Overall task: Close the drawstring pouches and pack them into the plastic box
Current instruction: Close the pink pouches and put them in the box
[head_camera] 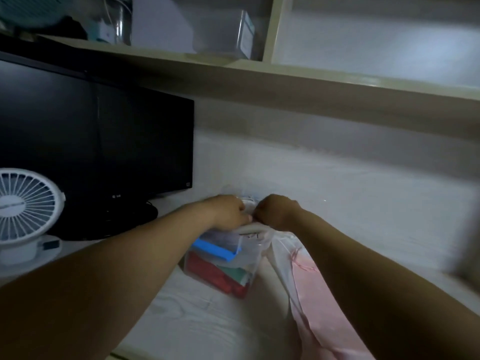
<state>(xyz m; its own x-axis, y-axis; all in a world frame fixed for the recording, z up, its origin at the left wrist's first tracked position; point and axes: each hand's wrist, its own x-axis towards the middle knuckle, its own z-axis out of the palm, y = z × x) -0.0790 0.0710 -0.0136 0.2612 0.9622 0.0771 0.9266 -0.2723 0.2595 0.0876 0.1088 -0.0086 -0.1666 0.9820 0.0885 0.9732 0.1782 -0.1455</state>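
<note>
A clear plastic box with a blue latch stands on the pale desk, holding red and green folded pouches. On top of it lies a whitish pouch. My left hand and my right hand meet above the box, fingers curled, both pinching the pouch's top edge or strings close together. The strings themselves are too blurred to make out. A pink and white cloth pouch trails from the box toward the lower right, under my right forearm.
A black monitor stands at the left with a small white desk fan in front of it. A shelf with containers runs overhead. The white wall lies behind the box.
</note>
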